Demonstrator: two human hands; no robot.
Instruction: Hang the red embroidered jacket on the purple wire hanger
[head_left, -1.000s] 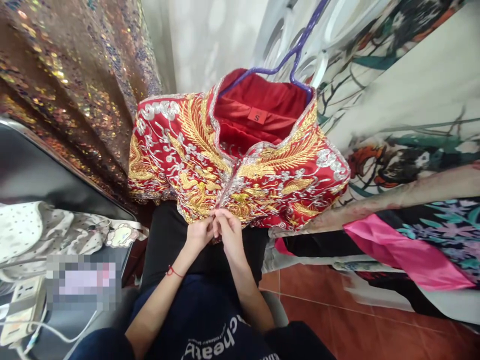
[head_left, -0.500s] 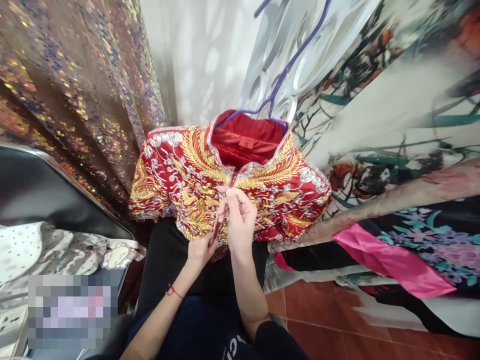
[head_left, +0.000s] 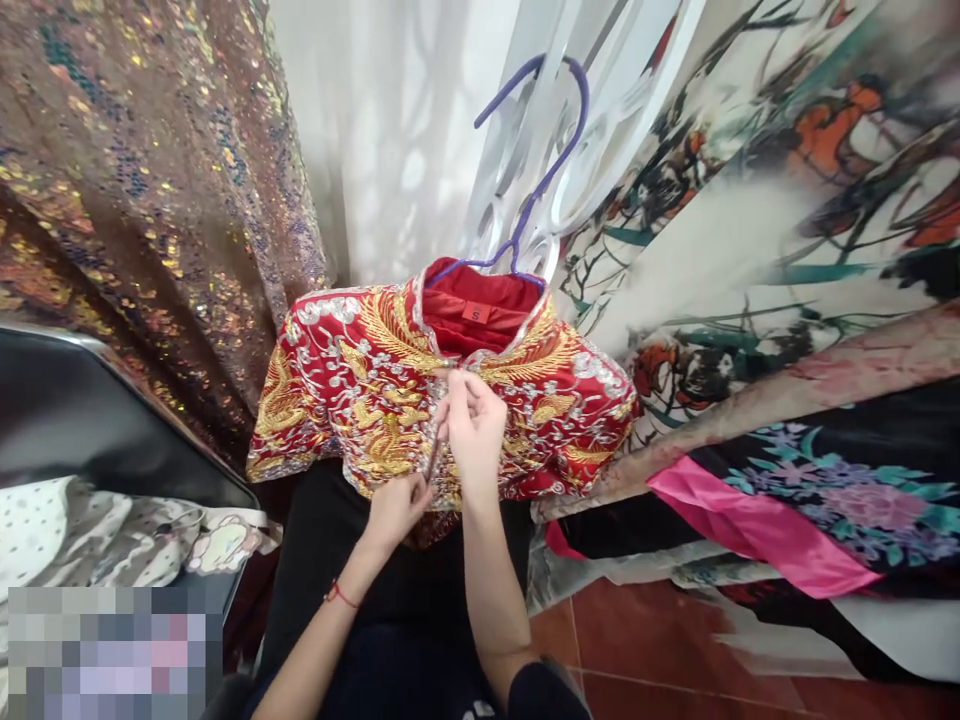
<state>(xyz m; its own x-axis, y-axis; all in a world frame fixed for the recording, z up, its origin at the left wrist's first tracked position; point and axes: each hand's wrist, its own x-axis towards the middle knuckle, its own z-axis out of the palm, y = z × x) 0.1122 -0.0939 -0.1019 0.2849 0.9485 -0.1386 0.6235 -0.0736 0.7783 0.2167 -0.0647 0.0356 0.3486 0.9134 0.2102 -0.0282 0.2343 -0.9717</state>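
Note:
A red jacket point(head_left: 390, 400) with gold and silver embroidery lies across my lap, its stand collar away from me. Inside the neck is a red label point(head_left: 476, 313) marked S. A purple hanger point(head_left: 534, 200) sits in the collar, its hook upward. My left hand point(head_left: 397, 508) is closed on the jacket's front edge, low near the hem. Just under the collar, at the top of the front opening, my right hand point(head_left: 476, 425) has thumb and fingers pinched together on the jacket front. Whatever small fastening lies between those fingertips is hidden.
A sequinned curtain point(head_left: 172, 180) hangs at the left, above a black chair point(head_left: 90, 410) with a spotted cloth bag point(head_left: 105, 530) on it. White openwork panelling point(head_left: 559, 230) stands behind the hanger. Printed fabric point(head_left: 750, 240) and a pink satin band point(head_left: 765, 530) fill the right side.
The view has tilted, bringing the whole hanger hook into sight. Both hands keep their grip on the jacket front, the right still at the neck and the left near the hem.

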